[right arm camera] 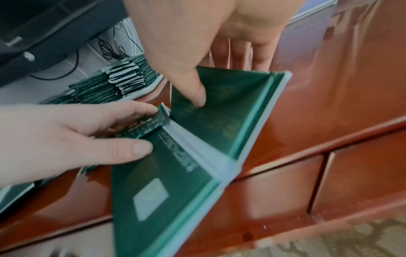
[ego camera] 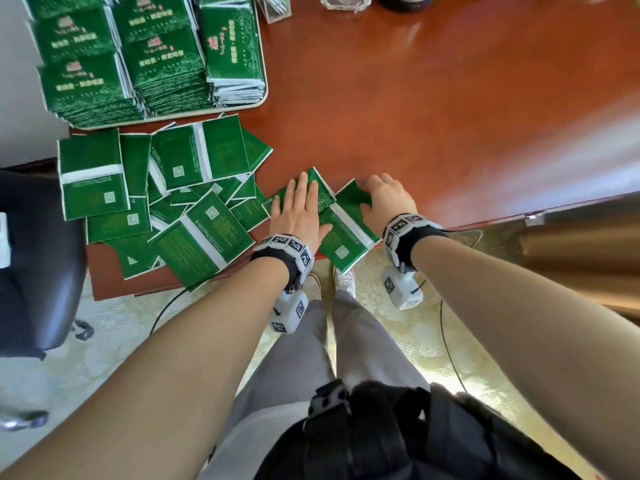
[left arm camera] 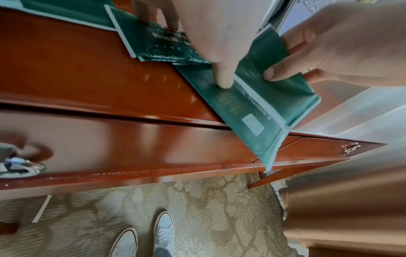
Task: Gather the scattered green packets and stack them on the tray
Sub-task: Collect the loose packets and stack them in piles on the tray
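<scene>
Both forearms reach out from the bottom of the head view toward a reddish wooden worktop [ego camera: 415, 98]. Biggest thing on it is the tray [ego camera: 264, 98] at the far left corner, packed with neat stacks of green packets [ego camera: 162, 60]. Just in front of the tray sits a messy scattered pile of packets [ego camera: 166, 202], mostly face down with their white strips and QR squares showing, some hanging over the worktop's near edge.

Right of that pile there's a face-down packet [ego camera: 346, 233] poking over the edge, and next to it a face-up packet [ego camera: 320, 192] with the swirly print. The left hand [ego camera: 299, 213] lies flat with straight fingers on the face-up one, thumb pressing the face-down one. The right hand [ego camera: 388, 199] has a grip on the face-down packet's far end, thumb on top, fingers curled behind.
</scene>
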Motion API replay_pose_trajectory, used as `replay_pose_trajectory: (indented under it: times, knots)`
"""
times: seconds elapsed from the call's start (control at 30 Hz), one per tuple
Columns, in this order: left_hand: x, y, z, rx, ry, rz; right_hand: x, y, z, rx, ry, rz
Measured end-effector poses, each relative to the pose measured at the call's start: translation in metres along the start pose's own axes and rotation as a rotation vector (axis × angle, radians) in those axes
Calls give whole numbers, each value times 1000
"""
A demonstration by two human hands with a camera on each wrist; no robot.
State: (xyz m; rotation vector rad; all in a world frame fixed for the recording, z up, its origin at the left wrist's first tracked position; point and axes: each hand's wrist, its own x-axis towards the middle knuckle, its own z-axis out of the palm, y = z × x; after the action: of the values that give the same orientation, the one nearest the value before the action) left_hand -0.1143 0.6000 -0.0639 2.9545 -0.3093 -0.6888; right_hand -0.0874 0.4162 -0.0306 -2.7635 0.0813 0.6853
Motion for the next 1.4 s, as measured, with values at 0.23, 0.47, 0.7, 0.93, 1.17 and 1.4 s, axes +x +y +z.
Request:
replay_pose_trajectory:
  times: [0.23, 0.47, 0.7, 0.93, 1.17, 1.4]
  knots:
    - [-13, -7, 9, -18, 14, 60, -3, -2, -38, -187, 65, -22]
    - [-39, -10, 43, 84, 80, 143, -46, 15, 42, -173, -65, -126]
    - [-61, 5, 63, 58, 175, 97, -54, 40, 73, -311, 48, -274]
    - [-83, 39, 57, -6, 228, 0, -62, 62, 62, -242, 69, -412]
    - [-109, 98, 27, -173, 153, -239, -83, 84, -7, -312, -12, -455]
    - [-94, 107, -74, -155, 373, -377, -65, 48, -123, -383, 188, -609]
